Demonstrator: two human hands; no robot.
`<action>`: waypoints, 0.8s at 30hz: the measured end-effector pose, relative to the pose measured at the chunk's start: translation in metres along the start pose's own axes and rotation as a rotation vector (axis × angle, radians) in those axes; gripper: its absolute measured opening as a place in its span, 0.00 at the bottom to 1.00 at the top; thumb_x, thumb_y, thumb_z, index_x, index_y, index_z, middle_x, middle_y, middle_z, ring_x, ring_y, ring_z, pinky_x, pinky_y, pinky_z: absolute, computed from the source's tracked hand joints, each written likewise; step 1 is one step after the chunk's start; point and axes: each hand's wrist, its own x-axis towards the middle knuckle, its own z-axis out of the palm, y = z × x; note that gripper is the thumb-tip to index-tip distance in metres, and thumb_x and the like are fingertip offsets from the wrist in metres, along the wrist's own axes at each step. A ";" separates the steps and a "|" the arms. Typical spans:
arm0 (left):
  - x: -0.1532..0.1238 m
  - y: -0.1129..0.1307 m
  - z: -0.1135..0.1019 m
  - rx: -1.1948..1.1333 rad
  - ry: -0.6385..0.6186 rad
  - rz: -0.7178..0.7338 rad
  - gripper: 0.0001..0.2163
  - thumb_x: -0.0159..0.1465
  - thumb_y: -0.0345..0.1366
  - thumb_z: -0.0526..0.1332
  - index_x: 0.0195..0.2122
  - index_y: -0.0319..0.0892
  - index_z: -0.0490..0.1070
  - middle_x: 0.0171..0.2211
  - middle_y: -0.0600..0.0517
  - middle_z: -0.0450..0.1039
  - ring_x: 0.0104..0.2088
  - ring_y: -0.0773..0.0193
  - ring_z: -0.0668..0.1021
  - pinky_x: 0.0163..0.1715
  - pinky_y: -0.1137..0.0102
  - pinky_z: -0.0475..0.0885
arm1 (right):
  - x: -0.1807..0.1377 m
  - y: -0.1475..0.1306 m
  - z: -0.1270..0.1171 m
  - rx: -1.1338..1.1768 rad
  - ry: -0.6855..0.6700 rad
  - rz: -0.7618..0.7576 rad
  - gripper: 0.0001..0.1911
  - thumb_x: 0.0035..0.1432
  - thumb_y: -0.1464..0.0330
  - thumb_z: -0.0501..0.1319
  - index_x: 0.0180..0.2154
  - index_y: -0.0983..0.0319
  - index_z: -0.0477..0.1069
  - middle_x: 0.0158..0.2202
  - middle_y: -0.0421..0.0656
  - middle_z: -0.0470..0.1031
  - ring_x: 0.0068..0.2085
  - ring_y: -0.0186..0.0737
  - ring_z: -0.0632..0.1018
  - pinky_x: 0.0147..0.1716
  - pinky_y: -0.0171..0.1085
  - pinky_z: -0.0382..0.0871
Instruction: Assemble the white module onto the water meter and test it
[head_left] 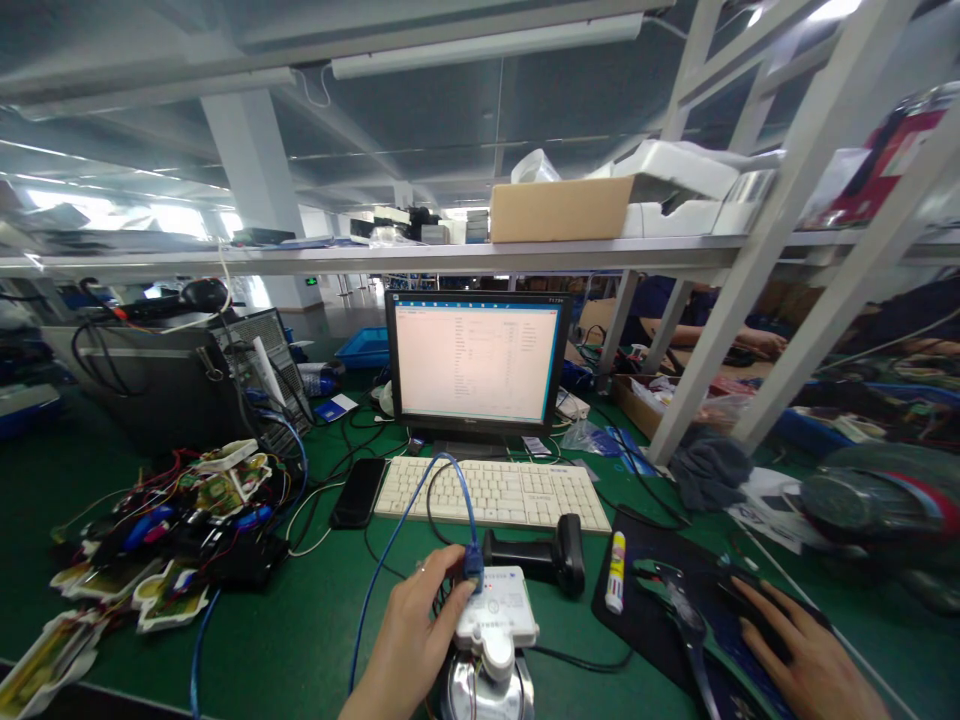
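Observation:
My left hand (420,620) grips the left side of a small white device (499,610) that sits on a round silver stand (487,690) at the near edge of the green table. A blue cable (405,520) plugs into the device's top by my fingers. My right hand (795,645) rests over a black mouse (754,610) on a dark mouse pad (652,610). A black handheld scanner (547,555) lies just beyond the white device.
A white keyboard (495,492) and a lit monitor (476,362) stand ahead, a black phone (358,492) to their left. A glue stick (616,572) lies on the pad's edge. Circuit boards and wires (187,520) pile at left. White shelf posts (720,330) slant at right, where another person's arm (742,340) shows behind.

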 end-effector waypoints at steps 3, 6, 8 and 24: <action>0.000 0.000 0.000 0.007 0.003 0.003 0.11 0.67 0.38 0.57 0.49 0.43 0.70 0.42 0.49 0.79 0.41 0.64 0.81 0.41 0.74 0.76 | 0.000 0.001 0.002 -0.003 0.010 -0.011 0.36 0.61 0.50 0.43 0.52 0.67 0.74 0.50 0.56 0.73 0.43 0.53 0.79 0.44 0.52 0.77; 0.000 0.001 0.000 0.017 0.033 0.027 0.11 0.66 0.37 0.58 0.48 0.43 0.71 0.41 0.49 0.79 0.40 0.65 0.81 0.40 0.75 0.76 | 0.000 0.002 0.002 -0.010 0.025 -0.014 0.36 0.62 0.50 0.42 0.51 0.67 0.75 0.49 0.55 0.74 0.43 0.52 0.79 0.43 0.51 0.77; 0.000 0.002 -0.001 0.016 0.050 0.044 0.11 0.66 0.37 0.58 0.48 0.43 0.70 0.40 0.51 0.79 0.39 0.66 0.81 0.39 0.76 0.76 | 0.001 0.002 0.001 -0.015 0.029 -0.020 0.36 0.62 0.50 0.42 0.51 0.67 0.74 0.49 0.56 0.74 0.43 0.52 0.79 0.43 0.51 0.77; 0.001 0.001 0.001 0.029 0.042 0.043 0.11 0.66 0.37 0.58 0.48 0.45 0.70 0.41 0.52 0.79 0.40 0.67 0.81 0.40 0.77 0.76 | 0.001 -0.013 -0.011 -0.020 0.089 -0.013 0.37 0.63 0.51 0.41 0.52 0.69 0.74 0.50 0.58 0.72 0.43 0.56 0.78 0.45 0.55 0.75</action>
